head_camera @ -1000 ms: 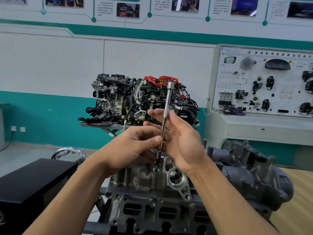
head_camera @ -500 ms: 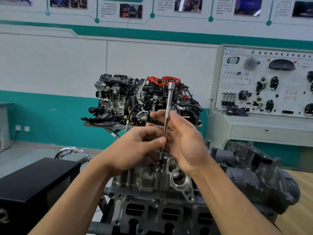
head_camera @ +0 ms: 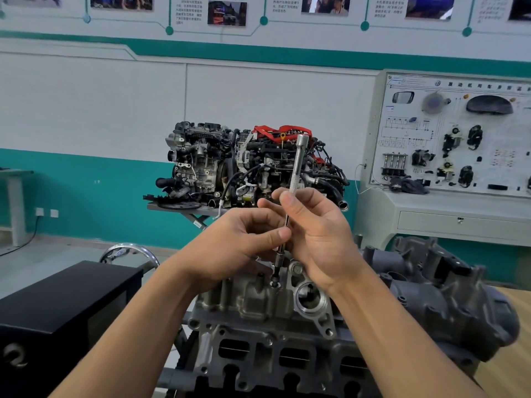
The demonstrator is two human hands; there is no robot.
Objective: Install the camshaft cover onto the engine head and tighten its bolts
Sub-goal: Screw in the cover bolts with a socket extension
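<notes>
Above the grey cast-metal camshaft cover, seated on the engine head: long knurled silver driver pinched by left hand low, right hand higher. Keep upright over the cover's small dark bolt; spin lightly, without cross-threading.

I see both hands on a long steel driver that stands nearly upright, its top leaning slightly right. The left hand pinches the thin shaft low down with thumb and fingers; the right hand pinches it higher, just under the knurled grip. The tip sits on a bolt in the camshaft cover — grey cast metal on top of the engine head. A black box stands at left; behind — a display engine and a wiring panel.
</notes>
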